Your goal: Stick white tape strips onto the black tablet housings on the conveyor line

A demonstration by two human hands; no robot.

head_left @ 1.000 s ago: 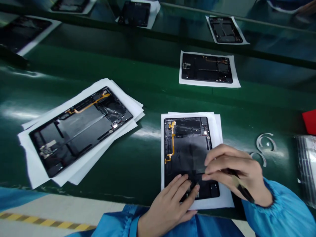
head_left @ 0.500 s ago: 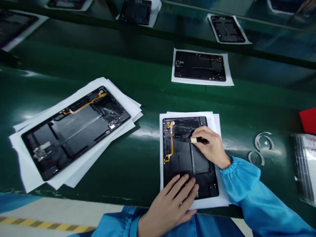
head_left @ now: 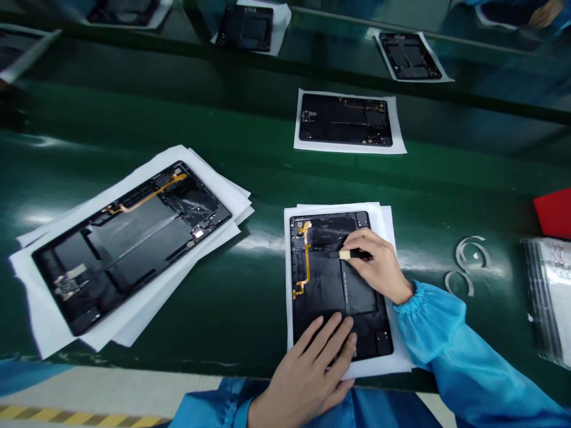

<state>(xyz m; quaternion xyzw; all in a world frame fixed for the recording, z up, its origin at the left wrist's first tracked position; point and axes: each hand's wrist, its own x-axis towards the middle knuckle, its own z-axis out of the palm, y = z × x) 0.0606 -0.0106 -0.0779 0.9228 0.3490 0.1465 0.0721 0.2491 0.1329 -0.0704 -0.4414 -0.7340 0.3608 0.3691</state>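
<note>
An opened black tablet housing [head_left: 325, 279] lies on white sheets [head_left: 386, 223] in front of me, an orange flex cable [head_left: 307, 261] running down its left side. My left hand [head_left: 312, 362] rests on the lower part of the housing, fingers stretched out and slightly spread. Between the fingertips of my right hand [head_left: 375, 258] is a slim black tool with a cream band [head_left: 345, 254]. Its dark tip points left over the upper middle of the housing; whether it touches the surface I cannot tell.
A second opened housing [head_left: 134, 238] lies slanted on sheets at left. Another housing [head_left: 348, 119] is farther back on the green surface [head_left: 250, 131]. White curved strips [head_left: 473, 255], a red object [head_left: 553, 213] and clear-wrapped items [head_left: 551, 297] are at right. Far right, another person's hand [head_left: 546, 13] shows.
The housing farther back has shifted left relative to the nearer things. The view has moved slightly. My left hand stays in place, and my right hand keeps the tool at nearly the same spot.
</note>
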